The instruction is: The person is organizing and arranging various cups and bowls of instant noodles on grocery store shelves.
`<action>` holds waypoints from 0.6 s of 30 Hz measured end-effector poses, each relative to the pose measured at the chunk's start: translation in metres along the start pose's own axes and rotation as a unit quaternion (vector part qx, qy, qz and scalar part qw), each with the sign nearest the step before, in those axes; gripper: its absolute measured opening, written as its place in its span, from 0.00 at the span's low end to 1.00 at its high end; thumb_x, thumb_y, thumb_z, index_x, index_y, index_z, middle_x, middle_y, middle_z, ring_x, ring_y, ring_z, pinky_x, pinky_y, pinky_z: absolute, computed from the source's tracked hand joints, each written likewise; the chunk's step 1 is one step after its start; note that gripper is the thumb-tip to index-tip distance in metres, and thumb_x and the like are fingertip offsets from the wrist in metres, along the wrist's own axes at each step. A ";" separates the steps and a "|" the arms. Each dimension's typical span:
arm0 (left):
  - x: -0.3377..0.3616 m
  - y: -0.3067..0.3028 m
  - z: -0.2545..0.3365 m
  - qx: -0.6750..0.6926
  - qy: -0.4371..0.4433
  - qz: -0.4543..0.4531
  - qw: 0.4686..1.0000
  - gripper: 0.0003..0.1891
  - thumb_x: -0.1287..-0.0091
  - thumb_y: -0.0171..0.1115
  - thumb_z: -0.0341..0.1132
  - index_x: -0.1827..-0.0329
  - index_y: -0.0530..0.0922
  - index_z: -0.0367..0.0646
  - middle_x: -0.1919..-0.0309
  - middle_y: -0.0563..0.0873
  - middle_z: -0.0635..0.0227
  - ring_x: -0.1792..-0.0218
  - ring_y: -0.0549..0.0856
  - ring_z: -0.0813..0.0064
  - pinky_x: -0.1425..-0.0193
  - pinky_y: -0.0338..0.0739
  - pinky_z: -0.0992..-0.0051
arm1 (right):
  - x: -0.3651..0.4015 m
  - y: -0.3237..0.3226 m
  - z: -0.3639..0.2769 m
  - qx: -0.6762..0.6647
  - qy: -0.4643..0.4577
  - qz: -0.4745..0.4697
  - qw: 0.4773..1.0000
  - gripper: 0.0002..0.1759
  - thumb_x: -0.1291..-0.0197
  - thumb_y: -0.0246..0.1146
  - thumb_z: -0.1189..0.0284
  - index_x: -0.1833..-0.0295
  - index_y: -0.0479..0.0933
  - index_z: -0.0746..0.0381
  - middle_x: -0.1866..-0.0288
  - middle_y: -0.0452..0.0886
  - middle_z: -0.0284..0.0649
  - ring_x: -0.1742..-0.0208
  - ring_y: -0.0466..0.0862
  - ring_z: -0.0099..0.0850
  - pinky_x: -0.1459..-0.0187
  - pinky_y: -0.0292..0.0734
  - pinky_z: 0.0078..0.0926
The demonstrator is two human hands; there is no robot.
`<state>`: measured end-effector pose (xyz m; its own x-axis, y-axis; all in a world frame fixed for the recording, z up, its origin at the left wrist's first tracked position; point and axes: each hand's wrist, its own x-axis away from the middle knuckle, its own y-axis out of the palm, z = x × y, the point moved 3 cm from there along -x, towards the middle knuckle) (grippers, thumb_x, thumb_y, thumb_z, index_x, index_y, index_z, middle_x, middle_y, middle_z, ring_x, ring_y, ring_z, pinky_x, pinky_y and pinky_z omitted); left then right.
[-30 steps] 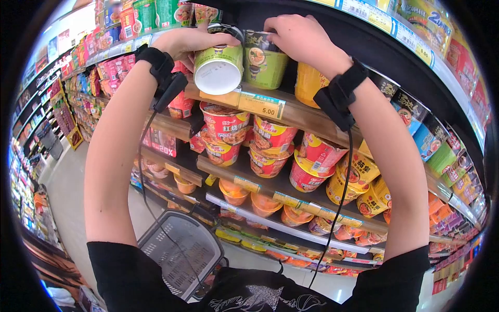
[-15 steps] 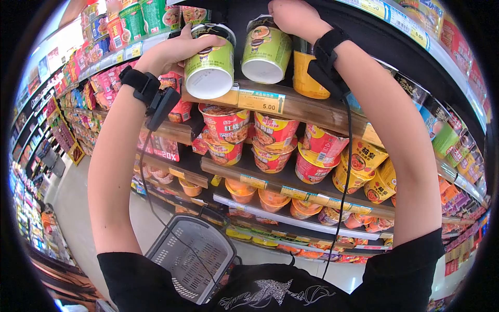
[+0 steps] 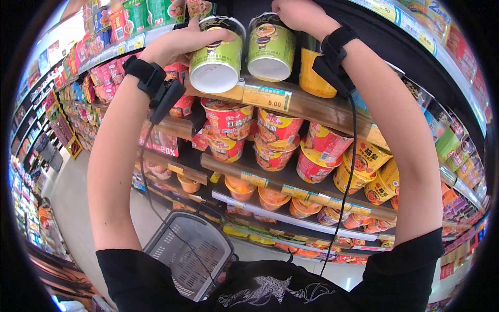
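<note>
My left hand (image 3: 179, 44) is wrapped round the left green noodle cup (image 3: 217, 60), thumb across its front, and the cup tilts so its white base shows. With curled fingers, my right hand (image 3: 301, 15) is at the upper rim of the other green cup (image 3: 270, 48), which stands just to the right. A yellow cup (image 3: 314, 75) is beside that one, partly behind my right wrist. Below the cups runs the shelf edge with a 5.00 price label (image 3: 266, 98).
Red noodle bowls (image 3: 228, 122) and yellow bowls (image 3: 382, 184) fill the shelf below. A grey basket (image 3: 189, 249) is at the lower left above the floor. Green and red cups (image 3: 136, 18) stand at the upper left. Black cables hang from both wrists.
The view has shifted slightly. My left hand and its green cup have moved a little right and up, closer to the second green cup.
</note>
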<state>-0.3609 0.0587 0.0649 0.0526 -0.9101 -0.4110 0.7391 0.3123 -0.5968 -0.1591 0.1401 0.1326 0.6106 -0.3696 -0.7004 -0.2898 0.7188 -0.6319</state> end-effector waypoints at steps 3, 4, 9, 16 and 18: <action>0.004 0.000 0.002 0.031 -0.010 -0.018 0.999 0.58 0.50 0.68 0.57 0.28 0.41 0.32 0.43 0.72 0.50 0.46 0.77 0.68 0.47 0.75 0.72 | 0.000 0.001 -0.002 -0.010 0.005 0.012 1.000 0.10 0.50 0.54 0.75 0.67 0.82 0.62 0.64 0.83 0.48 0.60 0.83 0.45 0.57 0.78 0.41; 0.007 0.001 0.005 0.032 -0.020 -0.024 0.999 0.58 0.50 0.69 0.56 0.29 0.41 0.31 0.43 0.72 0.50 0.45 0.77 0.68 0.46 0.75 0.73 | 0.000 0.001 -0.002 -0.013 0.009 0.016 1.000 0.10 0.50 0.54 0.75 0.67 0.82 0.62 0.64 0.83 0.48 0.59 0.83 0.44 0.57 0.78 0.41; 0.005 0.001 0.004 0.054 -0.045 -0.026 0.997 0.54 0.48 0.68 0.55 0.30 0.45 0.32 0.44 0.73 0.52 0.49 0.80 0.67 0.48 0.77 0.74 | 0.000 -0.001 -0.003 -0.034 0.032 -0.018 0.999 0.11 0.48 0.54 0.74 0.65 0.82 0.61 0.64 0.83 0.49 0.60 0.83 0.44 0.57 0.78 0.41; -0.007 -0.001 0.005 0.067 0.028 0.106 0.992 0.47 0.48 0.68 0.50 0.33 0.52 0.34 0.51 0.78 0.56 0.53 0.82 0.69 0.52 0.79 0.72 | 0.000 0.002 0.001 -0.033 0.032 -0.040 0.998 0.11 0.46 0.55 0.70 0.66 0.83 0.60 0.66 0.83 0.50 0.62 0.84 0.46 0.58 0.79 0.41; -0.019 -0.003 0.000 0.110 0.039 0.099 0.988 0.44 0.47 0.67 0.48 0.35 0.54 0.33 0.52 0.78 0.57 0.54 0.82 0.69 0.52 0.79 0.72 | 0.002 -0.003 -0.001 -0.036 0.048 -0.056 0.997 0.12 0.46 0.55 0.69 0.64 0.83 0.61 0.64 0.83 0.50 0.60 0.83 0.46 0.57 0.78 0.41</action>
<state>-0.3643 0.0751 0.0745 0.1653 -0.8112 -0.5609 0.8477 0.4075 -0.3396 -0.1575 0.1368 0.1332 0.5694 -0.5027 -0.6505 -0.2776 0.6272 -0.7277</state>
